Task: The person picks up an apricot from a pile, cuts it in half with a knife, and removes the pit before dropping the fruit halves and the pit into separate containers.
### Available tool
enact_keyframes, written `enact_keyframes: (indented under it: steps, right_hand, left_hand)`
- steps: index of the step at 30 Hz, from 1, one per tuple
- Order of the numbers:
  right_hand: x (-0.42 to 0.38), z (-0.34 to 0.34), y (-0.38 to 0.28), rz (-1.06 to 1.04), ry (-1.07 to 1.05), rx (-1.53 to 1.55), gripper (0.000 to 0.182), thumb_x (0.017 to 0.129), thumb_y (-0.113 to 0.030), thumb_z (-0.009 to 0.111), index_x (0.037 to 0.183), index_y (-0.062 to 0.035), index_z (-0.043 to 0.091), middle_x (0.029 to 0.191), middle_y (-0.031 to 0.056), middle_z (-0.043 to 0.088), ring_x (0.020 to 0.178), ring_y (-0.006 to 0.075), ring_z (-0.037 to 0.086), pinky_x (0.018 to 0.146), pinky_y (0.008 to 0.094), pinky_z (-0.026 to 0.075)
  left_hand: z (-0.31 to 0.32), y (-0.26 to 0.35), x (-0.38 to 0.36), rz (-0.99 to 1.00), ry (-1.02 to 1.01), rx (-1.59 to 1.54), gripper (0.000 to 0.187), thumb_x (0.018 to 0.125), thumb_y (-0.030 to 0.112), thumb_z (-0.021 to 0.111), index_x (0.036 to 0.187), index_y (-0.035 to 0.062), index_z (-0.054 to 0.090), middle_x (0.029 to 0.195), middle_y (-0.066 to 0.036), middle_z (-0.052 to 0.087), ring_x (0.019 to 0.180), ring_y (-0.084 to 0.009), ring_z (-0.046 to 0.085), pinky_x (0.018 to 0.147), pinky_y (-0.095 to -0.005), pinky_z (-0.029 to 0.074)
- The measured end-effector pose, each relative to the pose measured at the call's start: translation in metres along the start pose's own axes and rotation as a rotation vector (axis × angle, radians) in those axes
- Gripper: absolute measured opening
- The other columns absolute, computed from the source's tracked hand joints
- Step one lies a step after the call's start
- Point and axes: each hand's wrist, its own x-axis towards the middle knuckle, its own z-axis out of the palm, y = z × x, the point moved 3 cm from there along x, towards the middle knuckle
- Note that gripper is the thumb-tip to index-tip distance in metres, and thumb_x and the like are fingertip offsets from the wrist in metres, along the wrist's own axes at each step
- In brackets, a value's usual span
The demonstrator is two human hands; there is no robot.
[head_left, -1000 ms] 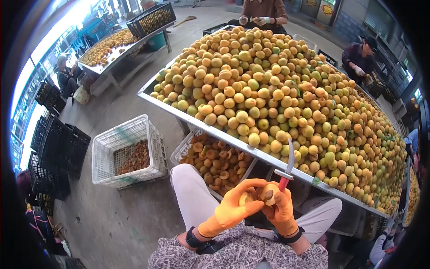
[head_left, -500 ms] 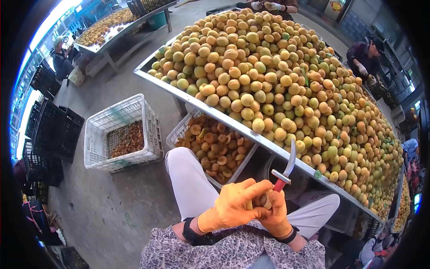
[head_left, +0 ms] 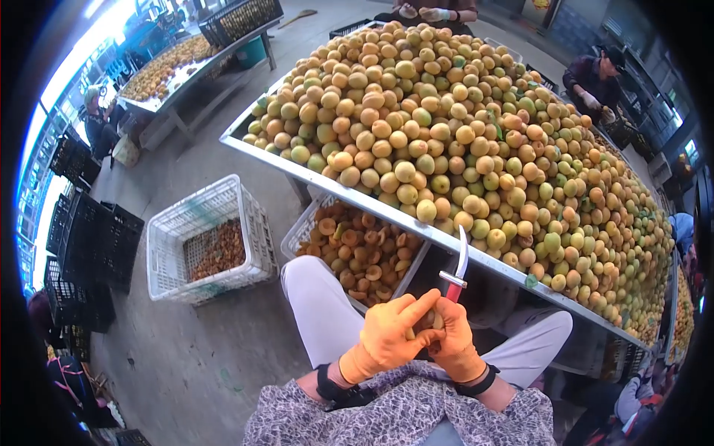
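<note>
Both my hands wear orange gloves and meet above my lap. My left hand (head_left: 390, 331) is closed around an apricot (head_left: 430, 321), mostly hidden by the fingers. In my right hand (head_left: 459, 346) is a knife (head_left: 453, 291) with a red handle and a curved blade pointing up and away from me. The right thumb and fingers also press close to the apricot. Just beyond my hands, between my knees and the table, apricot halves (head_left: 357, 249) fill a white crate (head_left: 296, 232).
A metal-edged table (head_left: 327, 184) heaped with whole apricots (head_left: 461, 134) stands before me. At left on the floor, a white crate (head_left: 256, 241) holds brown pits (head_left: 217, 249). Black crates (head_left: 93, 238) are stacked farther left. Co-workers sit around, one person (head_left: 593, 82) at far right.
My hands stay together around the apricot, and the knife blade now points more nearly straight up. The view has shifted slightly.
</note>
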Motion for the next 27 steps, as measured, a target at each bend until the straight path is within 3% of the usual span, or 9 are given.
enact_keyframes:
  steps: [3, 7, 12, 17, 21, 23, 24, 26, 27]
  right_hand:
    - [0.005, 0.010, -0.023, -0.540, 0.008, -0.700, 0.023, 0.095, -0.024, 0.054, 0.088, -0.0029, 0.060, 0.064, -0.0023, 0.050, 0.050, 0.0050, 0.044, 0.041, 0.0212, 0.030]
    - [0.001, -0.001, -0.012, -0.219, 0.168, -0.221, 0.034, 0.095, -0.036, 0.057, 0.085, -0.0037, 0.059, 0.065, -0.0017, 0.051, 0.049, 0.0055, 0.045, 0.041, 0.0209, 0.031]
    - [-0.012, -0.020, -0.006, 0.004, 0.240, 0.086, 0.031, 0.097, -0.029, 0.052, 0.083, -0.0032, 0.060, 0.063, -0.0005, 0.052, 0.045, 0.0066, 0.042, 0.040, 0.0210, 0.030]
    - [-0.029, -0.085, -0.024, -0.504, 0.582, 0.085, 0.035, 0.096, -0.032, 0.051, 0.083, -0.0005, 0.061, 0.057, -0.0006, 0.047, 0.036, 0.0059, 0.033, 0.033, 0.0221, 0.024]
    - [-0.058, -0.123, -0.048, -0.601, 0.840, -0.100, 0.046, 0.095, -0.043, 0.057, 0.104, 0.0021, 0.061, 0.068, -0.0006, 0.054, 0.038, 0.0026, 0.034, 0.034, 0.0193, 0.022]
    - [-0.061, -0.132, -0.047, -0.632, 0.859, -0.149, 0.048, 0.095, -0.044, 0.056, 0.108, 0.0018, 0.061, 0.072, -0.0003, 0.056, 0.038, 0.0019, 0.033, 0.034, 0.0188, 0.021]
    - [-0.058, -0.131, -0.044, -0.594, 0.783, -0.256, 0.043, 0.094, -0.038, 0.060, 0.111, 0.0010, 0.061, 0.075, 0.0003, 0.057, 0.044, 0.0033, 0.041, 0.039, 0.0187, 0.028]
    - [-0.042, -0.124, -0.039, -0.529, 0.600, -0.461, 0.037, 0.090, -0.027, 0.069, 0.115, -0.0006, 0.061, 0.082, 0.0014, 0.061, 0.056, 0.0061, 0.057, 0.049, 0.0184, 0.043]
    - [-0.033, -0.116, -0.030, -0.397, 0.540, -0.418, 0.041, 0.082, -0.019, 0.077, 0.116, -0.0011, 0.062, 0.086, 0.0061, 0.066, 0.070, 0.0123, 0.065, 0.063, 0.0244, 0.052]
  left_hand:
    - [0.004, 0.004, -0.002, -0.027, 0.094, -0.088, 0.066, 0.065, 0.013, 0.083, 0.126, 0.0094, 0.060, 0.083, -0.009, 0.059, 0.063, -0.0273, 0.061, 0.054, -0.0357, 0.049]
    - [0.007, 0.002, -0.007, -0.066, 0.131, -0.131, 0.055, 0.064, 0.010, 0.085, 0.115, 0.0083, 0.065, 0.089, -0.009, 0.062, 0.069, -0.0273, 0.064, 0.059, -0.0347, 0.051]
    - [0.030, 0.002, -0.004, -0.161, -0.018, -0.204, 0.041, 0.068, 0.009, 0.084, 0.105, 0.0059, 0.067, 0.090, -0.009, 0.062, 0.070, -0.0235, 0.063, 0.062, -0.0312, 0.050]
    - [0.106, -0.017, 0.021, -0.246, -0.140, -0.541, 0.035, 0.078, 0.004, 0.075, 0.113, 0.0040, 0.066, 0.087, -0.004, 0.060, 0.080, -0.0120, 0.058, 0.072, -0.0253, 0.048]
    - [0.163, -0.041, 0.048, -0.310, -0.339, -0.484, 0.043, 0.083, 0.006, 0.071, 0.124, 0.0049, 0.060, 0.084, -0.001, 0.058, 0.074, -0.0125, 0.056, 0.066, -0.0268, 0.048]
    - [0.173, -0.049, 0.045, -0.832, -0.505, -0.967, 0.037, 0.092, 0.029, 0.065, 0.121, 0.0062, 0.060, 0.088, -0.002, 0.061, 0.073, -0.0160, 0.059, 0.062, -0.0302, 0.049]
    - [0.171, -0.051, 0.042, -0.839, -0.495, -0.960, 0.037, 0.092, 0.029, 0.065, 0.121, 0.0062, 0.060, 0.088, -0.002, 0.061, 0.073, -0.0160, 0.059, 0.062, -0.0302, 0.049]
    - [0.167, -0.050, 0.029, -1.015, -0.643, -1.587, 0.053, 0.095, 0.055, 0.049, 0.115, 0.0072, 0.061, 0.094, -0.004, 0.065, 0.077, -0.0200, 0.062, 0.060, -0.0335, 0.050]
    - [0.163, -0.050, 0.023, -1.046, -0.621, -1.641, 0.065, 0.093, 0.066, 0.040, 0.115, 0.0078, 0.060, 0.100, -0.006, 0.066, 0.082, -0.0211, 0.063, 0.061, -0.0355, 0.051]
